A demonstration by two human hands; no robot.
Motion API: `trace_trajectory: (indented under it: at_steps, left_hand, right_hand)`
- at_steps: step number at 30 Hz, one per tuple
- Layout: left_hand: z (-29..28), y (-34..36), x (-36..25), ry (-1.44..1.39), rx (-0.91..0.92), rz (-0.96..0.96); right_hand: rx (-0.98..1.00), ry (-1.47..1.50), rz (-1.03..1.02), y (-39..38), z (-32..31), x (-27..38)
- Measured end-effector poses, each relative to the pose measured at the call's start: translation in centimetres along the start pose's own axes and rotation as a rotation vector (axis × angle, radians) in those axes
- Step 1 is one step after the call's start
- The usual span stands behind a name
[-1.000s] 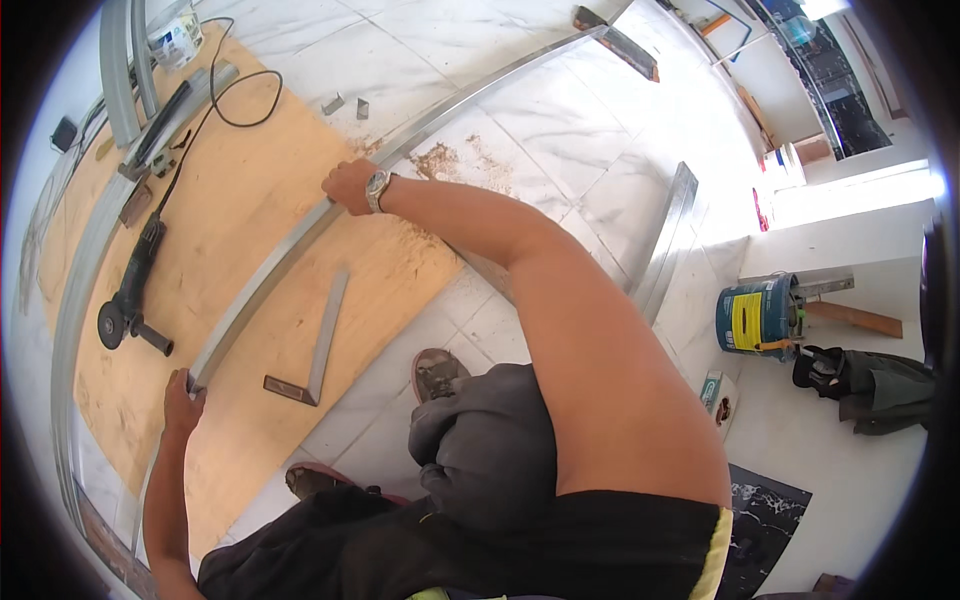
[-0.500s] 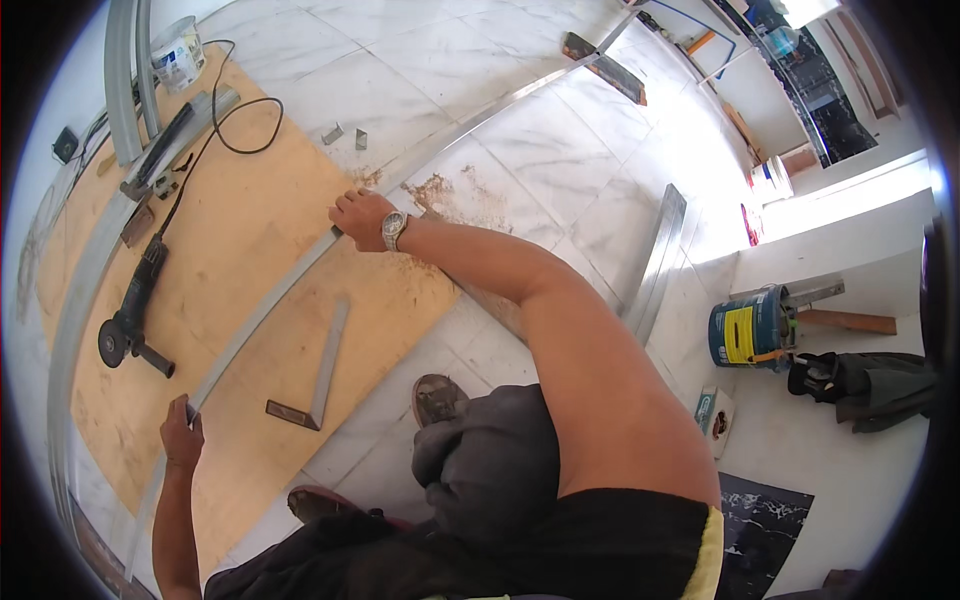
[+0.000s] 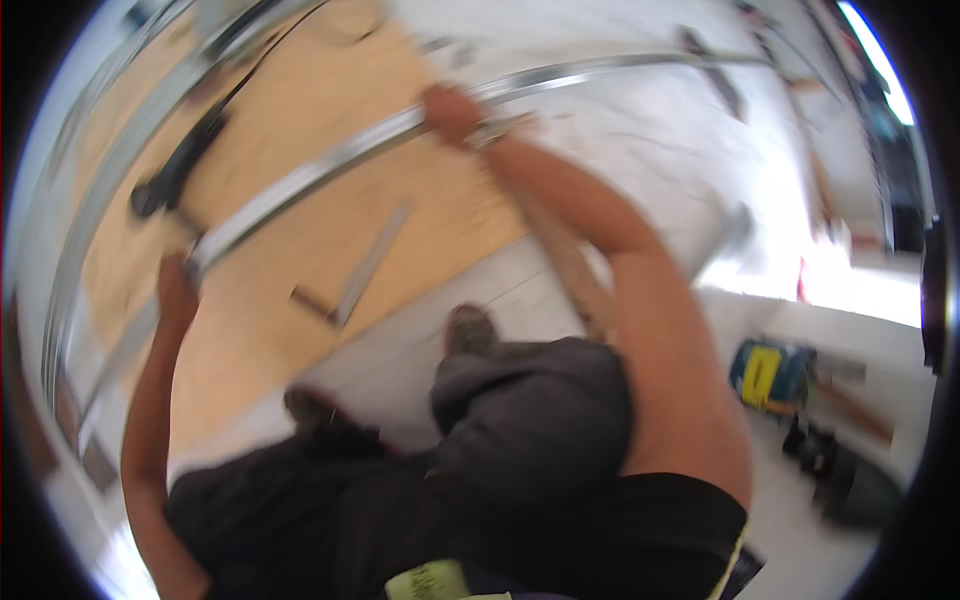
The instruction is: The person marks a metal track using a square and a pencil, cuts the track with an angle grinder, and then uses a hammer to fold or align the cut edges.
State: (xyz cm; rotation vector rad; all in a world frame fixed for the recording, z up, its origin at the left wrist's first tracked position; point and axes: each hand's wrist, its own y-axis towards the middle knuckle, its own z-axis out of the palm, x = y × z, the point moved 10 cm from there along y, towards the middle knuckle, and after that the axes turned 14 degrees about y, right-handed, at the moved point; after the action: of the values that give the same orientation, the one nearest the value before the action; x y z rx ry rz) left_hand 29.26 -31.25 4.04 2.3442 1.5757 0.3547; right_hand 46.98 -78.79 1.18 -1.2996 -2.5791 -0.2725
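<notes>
Item: long metal channel [image 3: 330, 165], silver, held at two points over a plywood sheet [image 3: 300, 290] laid on the pale tiled floor [image 3: 620, 130]. Nearest the camera: the person's dark-trousered knees and a shoe [image 3: 468, 328] planted at the plywood's near edge. Left hand [image 3: 178, 285]: low on the left, at the channel's near end; it appears closed on that end, though blur hides the fingers and the exact hold cannot be told. Right hand [image 3: 450, 110]: reached far forward on an outstretched arm, a wristwatch [image 3: 492, 130] on the wrist, fingers wrapped over the channel around its middle, the grip closed on the metal. Long axis: the channel runs from the left hand at lower left, up and rightward through the right hand, then on toward the far right, where its free end lies well beyond either hand; the fisheye bends it into an arc. The left hand is the nearer to the body, the right the farther; the unheld length all lies past the right hand. Between the hands, on the plywood: a try square [image 3: 355, 280], lying flat just on the near side of the channel and apart from it. Beyond the channel, upper left: an angle grinder [image 3: 180, 170] with its cable, resting on the plywood. Far right, on the floor: a blue and yellow paint tin [image 3: 770, 375], well apart from the work. The frame is motion-blurred throughout.
</notes>
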Motion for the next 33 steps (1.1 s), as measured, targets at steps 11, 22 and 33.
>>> trace_trajectory:
  at_steps: [11,22,33]
  left_hand:
    - [5.5,-1.7,-0.6,0.036,0.642,-0.213]
    - [4.3,0.0,-11.3,-0.194,0.426,0.191]
    - [4.8,0.1,-24.0,-0.492,0.820,0.531]
  right_hand:
    - [0.266,-0.023,0.010,0.5,1.7,0.6]
    - [0.218,0.055,-0.076,1.5,3.4,-1.0]
    - [-0.144,0.446,0.163,0.2,-2.3,-5.6]
